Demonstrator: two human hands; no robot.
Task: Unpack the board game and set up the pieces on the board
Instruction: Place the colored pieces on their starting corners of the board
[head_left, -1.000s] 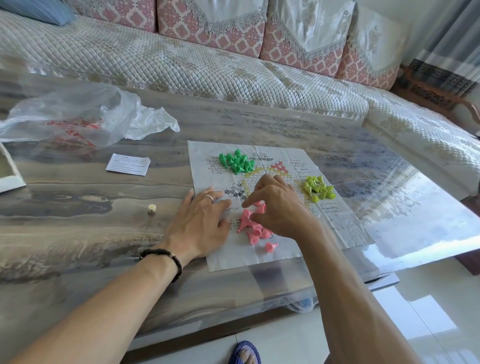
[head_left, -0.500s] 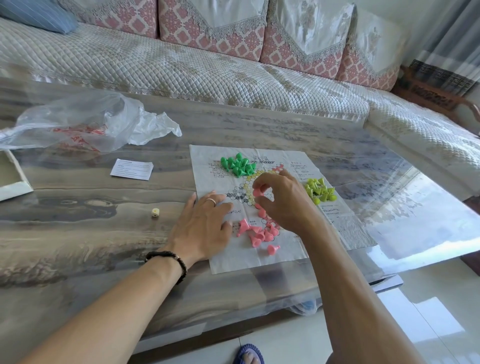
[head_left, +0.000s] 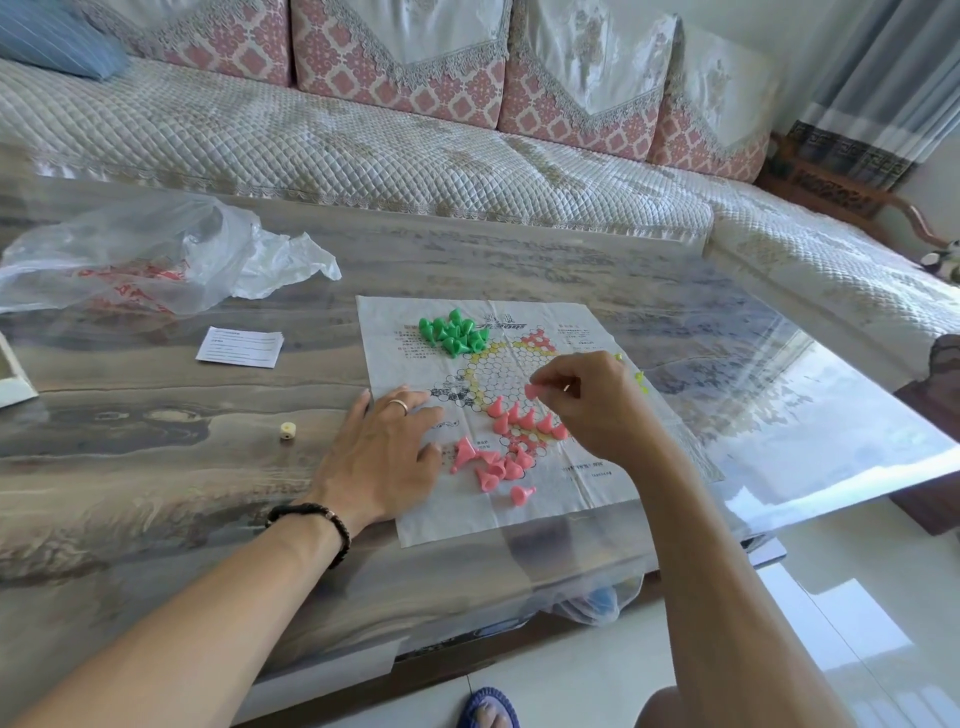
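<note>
**A row of pink pieces now stands on the board**

The right hand (head_left: 592, 400) has risen from the loose pink pile (head_left: 493, 467) and pinches one pink piece (head_left: 532, 391) over the paper board (head_left: 582, 499). Several pink pieces (head_left: 524, 420) now stand upright in a row, where a second ago none seemed placed. The left hand (head_left: 384, 452) stays flat, fingers straight, pressing the board on the surface (head_left: 156, 441). The green pieces (head_left: 453, 332) lie heaped and untouched; the yellow pieces (head_left: 640, 379) are mostly hidden.

On show: 1 paper board (head_left: 415, 514), 1 die (head_left: 288, 430), 1 plastic bag (head_left: 156, 254), 1 leaflet (head_left: 240, 346).
</note>
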